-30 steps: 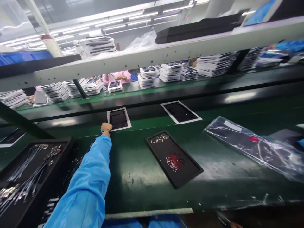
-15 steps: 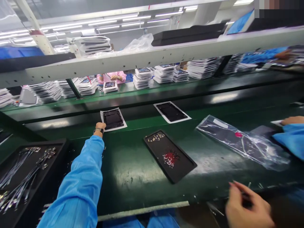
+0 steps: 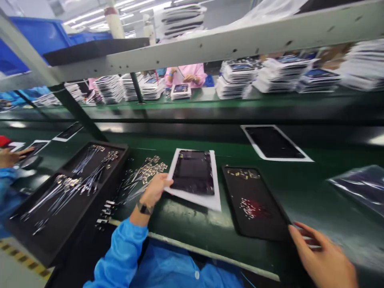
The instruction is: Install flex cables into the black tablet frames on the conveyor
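My left hand [image 3: 156, 190] pinches the left edge of a white sheet that carries a black tablet-like panel [image 3: 193, 172]. The sheet's near edge looks slightly raised over the green bench. My right hand [image 3: 322, 250] has its thumb and fingers at the near right corner of a shallow black tray [image 3: 270, 204], seemingly gripping it. In that tray lie small brass-coloured parts [image 3: 243, 173] and a pile of tiny white pieces [image 3: 248, 208] under a red glow. Beside my left hand lies a heap of thin cables with metal ends [image 3: 147, 172].
A large black tray [image 3: 45, 236] with bundled cables stands at left. Another panel on white sheet [image 3: 274, 142] lies at the back, and a clear plastic bag [image 3: 363, 186] at right. A white shelf beam [image 3: 192, 52] crosses overhead. Co-workers sit opposite and at left.
My view has swung left. My left hand has drawn the sheet with its panel nearer to me. My right hand has come to the small black tray's corner, and that tray has turned somewhat.
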`<state>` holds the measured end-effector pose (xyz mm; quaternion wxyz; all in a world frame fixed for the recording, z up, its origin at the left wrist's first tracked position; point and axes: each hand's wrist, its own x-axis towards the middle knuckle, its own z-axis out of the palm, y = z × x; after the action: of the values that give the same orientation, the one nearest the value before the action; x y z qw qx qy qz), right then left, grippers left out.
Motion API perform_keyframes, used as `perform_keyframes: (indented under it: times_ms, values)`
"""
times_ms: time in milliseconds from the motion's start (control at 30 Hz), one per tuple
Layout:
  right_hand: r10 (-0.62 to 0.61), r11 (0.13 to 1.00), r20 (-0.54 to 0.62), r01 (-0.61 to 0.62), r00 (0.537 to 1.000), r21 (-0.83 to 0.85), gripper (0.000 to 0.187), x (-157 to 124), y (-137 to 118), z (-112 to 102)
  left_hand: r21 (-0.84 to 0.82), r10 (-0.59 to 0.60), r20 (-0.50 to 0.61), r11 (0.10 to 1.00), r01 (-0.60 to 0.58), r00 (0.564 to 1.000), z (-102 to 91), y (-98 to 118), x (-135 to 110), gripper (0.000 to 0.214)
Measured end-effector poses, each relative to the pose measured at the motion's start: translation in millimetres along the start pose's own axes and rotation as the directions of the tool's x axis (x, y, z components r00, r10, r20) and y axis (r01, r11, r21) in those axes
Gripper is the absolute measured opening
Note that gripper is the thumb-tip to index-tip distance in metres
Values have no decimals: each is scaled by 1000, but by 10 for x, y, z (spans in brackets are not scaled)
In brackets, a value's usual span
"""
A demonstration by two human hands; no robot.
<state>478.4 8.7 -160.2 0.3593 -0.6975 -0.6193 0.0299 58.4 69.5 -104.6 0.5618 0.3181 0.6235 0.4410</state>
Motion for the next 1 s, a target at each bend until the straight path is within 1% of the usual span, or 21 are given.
perform_keyframes:
  times_ms: [67,100,167,200,267,300,333,367,400,433,467,500,533,600,667,733,800,900,933,1000]
  values:
    - [-125,992,17,125,992,-14,50,72,-68,-12,-22,4,36,1000,-3,999,-52,-251,-284,13]
    - [-203,979,42,204,978,-11,53,124,-110,0,-27,14,64,1000,-13,998,-83,-359,-385,12]
    - [-376,926,130,375,917,32,58,243,-186,72,4,45,115,999,-46,992,-150,-540,-512,8]
    - [-439,898,169,437,882,55,58,301,-214,127,53,72,124,995,-79,990,-182,-611,-548,6]
    - [-537,843,213,530,816,97,57,402,-242,256,243,158,80,954,-173,984,-238,-712,-592,7]
    - [-579,815,222,569,785,115,55,441,-243,318,375,232,39,898,-230,972,-261,-738,-607,9]
    - [-618,785,226,605,753,132,53,473,-241,372,513,329,1,810,-282,944,-284,-745,-619,10]
    - [-652,757,223,636,724,148,51,497,-236,414,639,434,-24,699,-321,900,-308,-734,-623,11]
    - [-679,734,218,660,701,162,49,516,-233,442,739,531,-31,583,-339,847,-334,-702,-615,10]
    - [-696,718,210,675,687,172,49,530,-233,455,809,609,-26,479,-341,793,-362,-650,-591,9]
    - [-705,709,205,682,679,180,48,540,-238,455,852,663,-14,400,-338,748,-392,-581,-544,9]
    - [-707,707,202,681,678,190,48,547,-248,444,876,693,-3,349,-332,721,-421,-499,-472,9]
    - [-700,714,202,671,685,201,48,553,-263,427,892,697,3,323,-318,717,-446,-407,-374,9]
    - [-666,745,212,626,715,230,46,560,-303,383,909,666,-6,314,-273,746,-470,-222,-119,10]
    - [-603,793,233,545,763,272,45,559,-346,347,920,620,-30,324,-222,784,-451,-70,168,10]
    - [-522,840,253,440,815,317,45,548,-383,324,922,594,-45,334,-195,804,-401,24,420,9]
    - [-427,875,249,327,869,356,44,526,-414,311,919,585,-44,342,-197,810,-347,58,596,6]
    - [-253,903,192,160,948,399,39,489,-474,284,907,580,-48,366,-207,813,-315,40,728,6]
    - [-194,906,171,110,966,408,36,483,-503,271,900,580,-50,379,-215,813,-321,29,752,7]
    - [-88,907,140,21,986,420,31,488,-568,244,878,578,-49,414,-241,814,-350,12,791,10]
